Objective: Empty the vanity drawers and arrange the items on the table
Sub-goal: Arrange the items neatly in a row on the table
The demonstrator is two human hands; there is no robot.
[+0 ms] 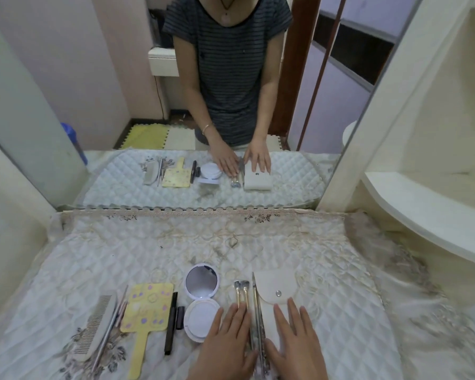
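Items lie in a row on the quilted vanity table [327,270]. From the left: a grey comb [95,326], thin metal tools [115,316], a yellow hand mirror [147,311], a black pen [171,322] and an open white compact [200,297]. My left hand [226,344] lies flat on the handles of small makeup brushes [242,290]. My right hand [295,341] lies flat on a cream snap pouch [277,289]. Between the hands runs a long thin brush [257,311]. Neither hand grips anything.
A large mirror [176,91] stands at the back of the table and reflects me and the items. A white curved shelf [422,215] juts out on the right. Cream side panels flank the table.
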